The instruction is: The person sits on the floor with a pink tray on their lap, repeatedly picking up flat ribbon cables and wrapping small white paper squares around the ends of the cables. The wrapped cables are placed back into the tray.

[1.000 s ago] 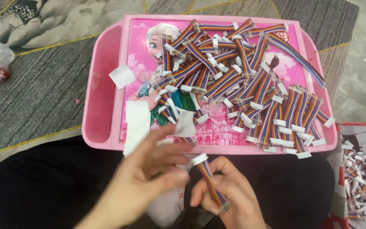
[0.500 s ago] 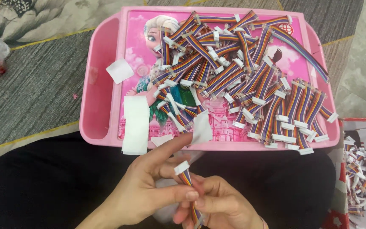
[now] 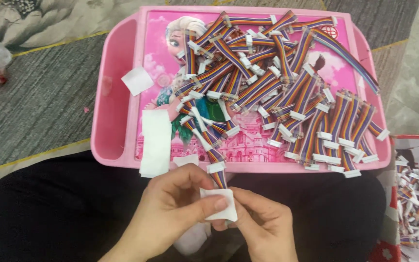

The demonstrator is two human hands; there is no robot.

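Near my lap, my left hand (image 3: 170,208) and right hand (image 3: 263,223) pinch a white label (image 3: 221,204) closed around one rainbow ribbon cable (image 3: 217,177), steadying it.

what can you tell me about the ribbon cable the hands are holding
The ribbon cable is a short flat band of multicoloured wires with a white plastic connector at its upper end. It stands nearly upright over the lap, just below the pink tray. The left hand and right hand pinch a small white label around its lower part, hiding that end.
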